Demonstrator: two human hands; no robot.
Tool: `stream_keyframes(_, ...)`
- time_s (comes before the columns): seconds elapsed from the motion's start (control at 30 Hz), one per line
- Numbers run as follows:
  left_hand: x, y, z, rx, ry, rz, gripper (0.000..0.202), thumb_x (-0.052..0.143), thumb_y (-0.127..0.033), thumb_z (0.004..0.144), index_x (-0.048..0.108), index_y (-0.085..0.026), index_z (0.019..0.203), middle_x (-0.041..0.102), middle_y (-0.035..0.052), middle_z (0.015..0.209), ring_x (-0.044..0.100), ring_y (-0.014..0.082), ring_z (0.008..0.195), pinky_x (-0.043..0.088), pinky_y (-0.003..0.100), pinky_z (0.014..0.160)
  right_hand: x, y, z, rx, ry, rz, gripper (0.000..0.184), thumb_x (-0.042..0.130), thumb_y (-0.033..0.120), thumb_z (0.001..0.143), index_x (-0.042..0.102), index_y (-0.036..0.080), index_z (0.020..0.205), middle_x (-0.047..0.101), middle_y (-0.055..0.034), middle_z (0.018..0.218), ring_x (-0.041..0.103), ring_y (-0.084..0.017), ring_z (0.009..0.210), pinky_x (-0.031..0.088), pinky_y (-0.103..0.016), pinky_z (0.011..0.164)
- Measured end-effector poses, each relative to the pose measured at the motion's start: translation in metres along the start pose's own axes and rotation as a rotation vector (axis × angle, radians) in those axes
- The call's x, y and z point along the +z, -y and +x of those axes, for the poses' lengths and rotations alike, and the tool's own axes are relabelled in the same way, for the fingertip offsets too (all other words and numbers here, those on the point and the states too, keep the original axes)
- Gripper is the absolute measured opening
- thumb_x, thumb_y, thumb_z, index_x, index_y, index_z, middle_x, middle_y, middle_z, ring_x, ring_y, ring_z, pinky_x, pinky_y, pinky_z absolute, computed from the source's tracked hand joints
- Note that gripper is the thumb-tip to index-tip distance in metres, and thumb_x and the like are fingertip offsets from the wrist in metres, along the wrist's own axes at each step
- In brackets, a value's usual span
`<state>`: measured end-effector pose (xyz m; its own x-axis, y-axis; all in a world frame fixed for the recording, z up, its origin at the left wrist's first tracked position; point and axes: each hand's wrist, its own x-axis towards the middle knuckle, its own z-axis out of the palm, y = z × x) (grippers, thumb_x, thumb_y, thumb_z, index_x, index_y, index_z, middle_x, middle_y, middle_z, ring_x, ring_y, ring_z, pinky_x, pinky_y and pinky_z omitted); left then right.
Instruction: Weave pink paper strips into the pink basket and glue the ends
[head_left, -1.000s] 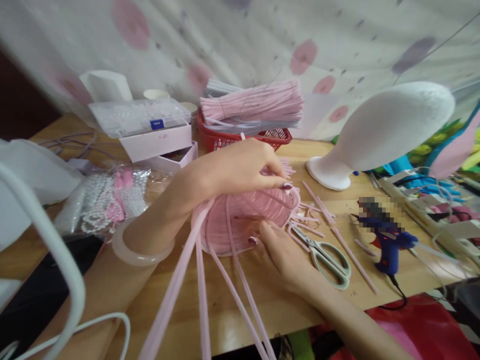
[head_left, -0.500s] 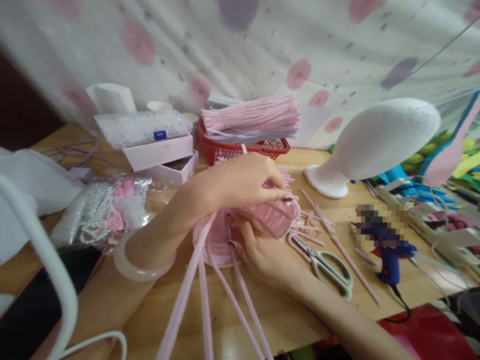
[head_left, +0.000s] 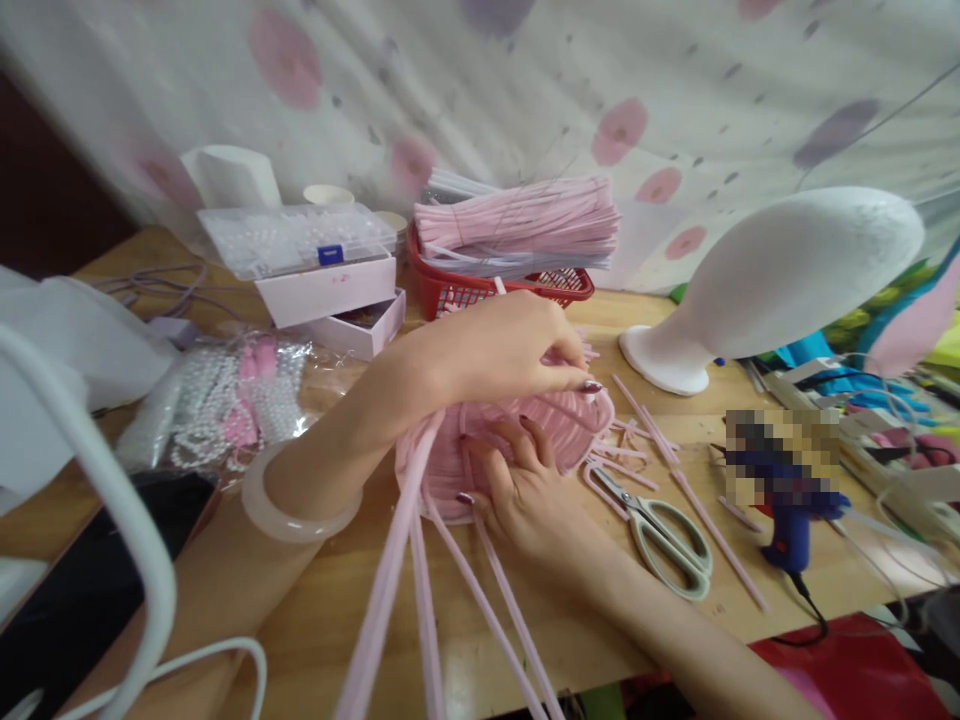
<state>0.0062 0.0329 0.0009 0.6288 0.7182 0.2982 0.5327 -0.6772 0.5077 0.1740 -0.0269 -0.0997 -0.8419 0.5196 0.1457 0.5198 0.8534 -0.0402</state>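
A pink woven piece (head_left: 448,460), made of fuzzy stems like pipe cleaners, lies on the table in front of me. My left hand (head_left: 502,345) reaches over it, fingers curled and thumb against its far right rim, gripping it there. The left fingertips are partly hidden behind the hand. On the near side of the weave, my right hand (head_left: 529,500) rests with its fingers spread, touching the surface beside a stem. Several long pink stems (head_left: 424,610) trail from the piece toward me.
Scissors (head_left: 667,545), loose stem pieces (head_left: 701,510) and a blue glue gun (head_left: 791,540) lie to the right. A white foam head (head_left: 795,280) stands behind. At the back is a red basket (head_left: 442,292) of stems; bagged pearl beads (head_left: 217,400) and a white tube (head_left: 142,520) are left.
My right hand's fingers have spread out further over the woven piece. My left hand keeps its grip on the rim. The whole view has shifted slightly.
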Motion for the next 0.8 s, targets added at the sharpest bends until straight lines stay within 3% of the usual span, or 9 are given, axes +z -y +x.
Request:
stream_keyframes(0.17, -0.001, 0.0, 0.0, -0.003, -0.008, -0.003, 0.024, 0.057, -0.029, 0.087, 0.078, -0.018, 0.085, 0.072, 0.003, 0.079, 0.061, 0.0147, 0.075, 0.041, 0.028, 0.078, 0.001, 0.001, 0.0, 0.021, 0.014, -0.003, 0.029, 0.044, 0.017, 0.098, 0.053, 0.006, 0.123, 0.064, -0.018, 0.122, 0.044, -0.037, 0.123, 0.029, -0.068, 0.108)
stream_keyframes(0.33, -0.001, -0.001, -0.001, -0.007, -0.006, 0.0, 0.025, 0.055, -0.029, 0.087, 0.078, -0.02, 0.086, 0.071, 0.0032, 0.08, 0.06, 0.0149, 0.074, 0.04, 0.029, 0.076, 0.0, -0.001, -0.006, 0.025, -0.054, 0.027, 0.034, 0.046, 0.012, 0.094, 0.049, 0.01, 0.127, 0.067, -0.0178, 0.119, 0.046, -0.039, 0.121, 0.031, -0.073, 0.104)
stream_keyframes(0.4, -0.001, 0.0, -0.001, -0.011, -0.005, -0.004, 0.025, 0.055, -0.029, 0.087, 0.078, -0.021, 0.087, 0.071, 0.0031, 0.081, 0.06, 0.0151, 0.074, 0.04, 0.029, 0.075, 0.001, -0.002, -0.009, 0.082, -0.139, 0.158, 0.035, 0.047, 0.009, 0.091, 0.049, 0.014, 0.126, 0.067, -0.0164, 0.116, 0.053, -0.035, 0.115, 0.042, -0.065, 0.099)
stream_keyframes(0.47, -0.001, 0.0, -0.001, -0.012, 0.0, -0.008, 0.025, 0.055, -0.029, 0.088, 0.079, -0.021, 0.088, 0.072, 0.003, 0.082, 0.06, 0.0153, 0.075, 0.04, 0.029, 0.074, 0.004, -0.005, -0.01, 0.196, -0.292, 0.404, 0.032, 0.05, 0.011, 0.091, 0.049, 0.019, 0.121, 0.068, -0.0121, 0.109, 0.062, -0.027, 0.102, 0.054, -0.05, 0.088)
stream_keyframes(0.57, -0.001, 0.001, 0.0, -0.003, -0.001, -0.007, 0.025, 0.055, -0.029, 0.088, 0.079, -0.02, 0.088, 0.072, 0.0027, 0.082, 0.06, 0.0152, 0.076, 0.04, 0.028, 0.075, 0.009, -0.009, -0.01, 0.388, -0.483, 0.751, 0.033, 0.062, 0.016, 0.086, 0.051, 0.025, 0.116, 0.069, -0.001, 0.088, 0.068, -0.017, 0.076, 0.057, -0.032, 0.069)
stream_keyframes(0.67, -0.001, 0.001, 0.0, 0.001, -0.005, 0.001, 0.025, 0.055, -0.028, 0.088, 0.079, -0.02, 0.089, 0.073, 0.0029, 0.082, 0.06, 0.0148, 0.076, 0.04, 0.028, 0.076, 0.009, -0.011, -0.01, 0.505, -0.513, 0.857, 0.035, 0.072, 0.017, 0.08, 0.058, 0.026, 0.111, 0.071, 0.0036, 0.074, 0.069, -0.015, 0.065, 0.054, -0.026, 0.058)
stream_keyframes(0.8, -0.001, 0.0, 0.0, -0.015, 0.023, 0.027, 0.027, 0.054, -0.031, 0.091, 0.08, -0.022, 0.095, 0.073, 0.0038, 0.086, 0.062, 0.0151, 0.079, 0.039, 0.027, 0.073, 0.006, -0.011, -0.014, 0.502, -0.562, 0.915, 0.026, 0.075, 0.019, 0.08, 0.065, 0.026, 0.104, 0.077, 0.0026, 0.08, 0.073, -0.016, 0.073, 0.057, -0.026, 0.065)
